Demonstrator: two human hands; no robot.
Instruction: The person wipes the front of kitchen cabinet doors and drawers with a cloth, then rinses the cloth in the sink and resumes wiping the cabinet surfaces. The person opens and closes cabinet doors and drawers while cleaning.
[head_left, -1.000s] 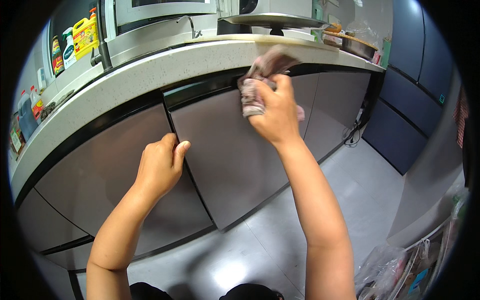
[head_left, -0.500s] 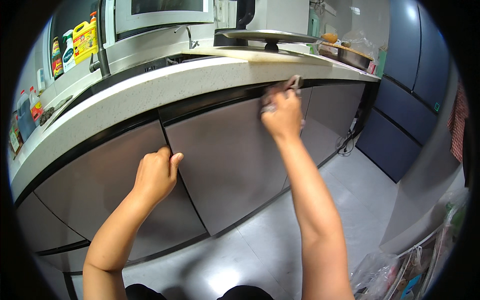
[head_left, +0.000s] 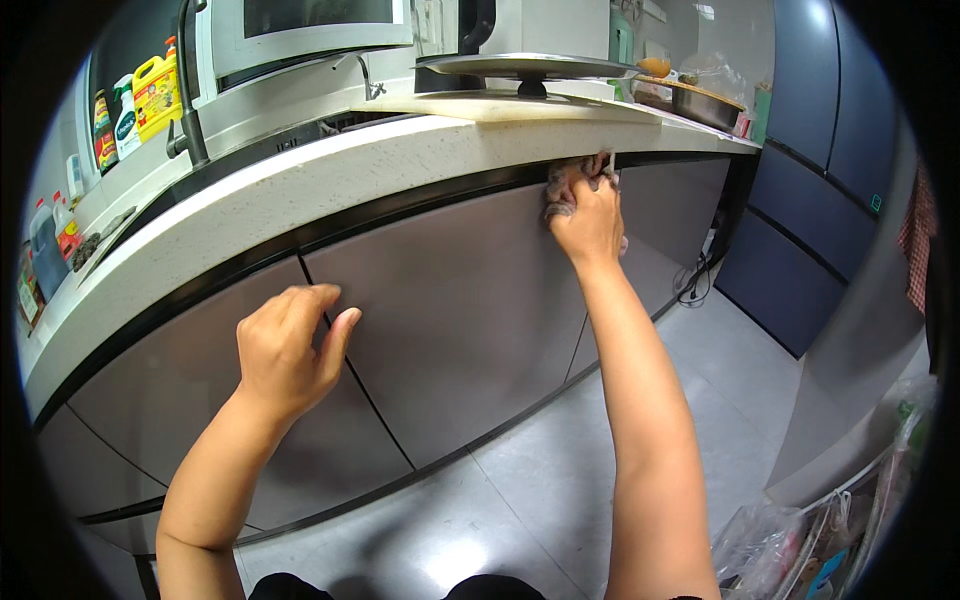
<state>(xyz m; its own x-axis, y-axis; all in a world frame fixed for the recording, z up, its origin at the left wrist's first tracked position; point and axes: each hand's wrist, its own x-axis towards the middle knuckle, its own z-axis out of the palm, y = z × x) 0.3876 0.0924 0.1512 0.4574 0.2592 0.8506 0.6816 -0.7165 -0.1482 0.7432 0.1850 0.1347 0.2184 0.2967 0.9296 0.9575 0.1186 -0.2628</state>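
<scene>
My right hand (head_left: 588, 222) is closed on a crumpled, greyish-brown cloth (head_left: 563, 189). It presses the cloth against the top edge of the grey cabinet door (head_left: 450, 290), just below the dark strip (head_left: 420, 208) under the countertop. My left hand (head_left: 288, 345) hovers in front of the seam between two cabinet doors, its fingers loosely curled and its thumb apart, with nothing in it. The left cabinet door (head_left: 200, 370) lies behind that hand. Both doors look flush at the seam.
The pale countertop (head_left: 300, 180) carries a large round metal lid (head_left: 530, 67), a pan (head_left: 705, 107) and a black faucet (head_left: 190, 120). A yellow jug (head_left: 157, 95) stands by the window. A dark blue fridge (head_left: 790, 240), a cable (head_left: 692, 285) and plastic bags (head_left: 755, 545) are at right.
My left hand has let go of the door edge and drawn back slightly left. The middle door, earlier ajar, now sits flush. My right hand has slid the cloth a little to the right.
</scene>
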